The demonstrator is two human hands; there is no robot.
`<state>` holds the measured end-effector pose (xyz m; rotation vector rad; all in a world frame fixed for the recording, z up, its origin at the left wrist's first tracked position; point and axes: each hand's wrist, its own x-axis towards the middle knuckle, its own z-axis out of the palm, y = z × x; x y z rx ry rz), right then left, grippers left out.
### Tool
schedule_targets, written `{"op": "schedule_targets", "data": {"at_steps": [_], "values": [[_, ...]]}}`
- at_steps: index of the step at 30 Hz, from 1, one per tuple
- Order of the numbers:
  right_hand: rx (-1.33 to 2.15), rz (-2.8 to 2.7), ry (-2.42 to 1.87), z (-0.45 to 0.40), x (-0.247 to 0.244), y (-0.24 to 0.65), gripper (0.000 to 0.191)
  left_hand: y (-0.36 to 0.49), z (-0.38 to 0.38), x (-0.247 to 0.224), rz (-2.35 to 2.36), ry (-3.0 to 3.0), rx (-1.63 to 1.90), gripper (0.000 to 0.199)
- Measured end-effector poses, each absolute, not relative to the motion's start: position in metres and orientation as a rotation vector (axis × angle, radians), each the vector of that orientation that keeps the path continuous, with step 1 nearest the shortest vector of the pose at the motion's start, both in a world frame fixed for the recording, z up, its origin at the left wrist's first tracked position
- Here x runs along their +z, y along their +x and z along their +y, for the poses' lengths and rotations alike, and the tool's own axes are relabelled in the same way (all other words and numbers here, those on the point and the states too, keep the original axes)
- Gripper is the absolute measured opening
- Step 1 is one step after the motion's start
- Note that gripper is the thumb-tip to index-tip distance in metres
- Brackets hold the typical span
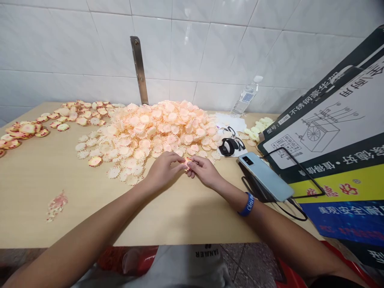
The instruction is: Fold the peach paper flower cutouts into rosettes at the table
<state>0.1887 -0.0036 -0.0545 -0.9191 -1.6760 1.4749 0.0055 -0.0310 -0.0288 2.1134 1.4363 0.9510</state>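
My left hand (164,171) and my right hand (206,170) meet over the table, just in front of a big heap of pale petal-edged discs (171,124). Between their fingertips is a small flower-shaped disc (187,162) with pinkish-red on it, pinched from both sides and partly covered by the fingers. Both hands are closed on it. To the left of the heap lies a single disc with red petal tips (95,161). More red-tipped discs (27,129) lie in groups at the far left. A small scatter of pink and cream bits (57,205) rests at the front left.
A phone (265,176) with a cable leans at the right beside a large printed box (324,128). Behind it are a black watch (227,147), glasses (239,143) and a water bottle (246,97). A metal strip (139,70) stands against the tiled wall (192,48).
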Motion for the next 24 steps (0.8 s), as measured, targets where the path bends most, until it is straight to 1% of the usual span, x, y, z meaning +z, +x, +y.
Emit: {"op": "schedule_targets", "data": {"at_steps": [3,9,13,17,20,24], "values": [[1.456,-1.747,-0.898,-0.0062,-0.0519,0.1879,0.037,0.0049,-0.0304,-0.0296,1.513,2.125,0.941,0.015],[1.437,-1.782,-0.909,-0.0085,-0.0534,0.1866,0.026,0.0075,-0.0335,-0.0253,1.492,2.225,0.938,0.020],[1.425,-1.777,-0.928,-0.0095,-0.0532,0.1851,0.024,0.0069,-0.0346,-0.0232,1.487,2.238,0.999,0.020],[1.399,-1.725,-0.992,-0.0104,-0.0517,0.1829,0.024,0.0050,-0.0330,-0.0242,1.495,2.080,1.089,0.018],[1.349,-1.751,-1.032,-0.0109,-0.0502,0.1817,0.024,0.0072,-0.0324,-0.0269,1.464,1.906,1.070,0.018],[1.279,-1.801,-1.055,-0.0121,-0.0484,0.1815,0.024,0.0102,-0.0330,-0.0270,1.395,1.859,1.058,0.020]]}}
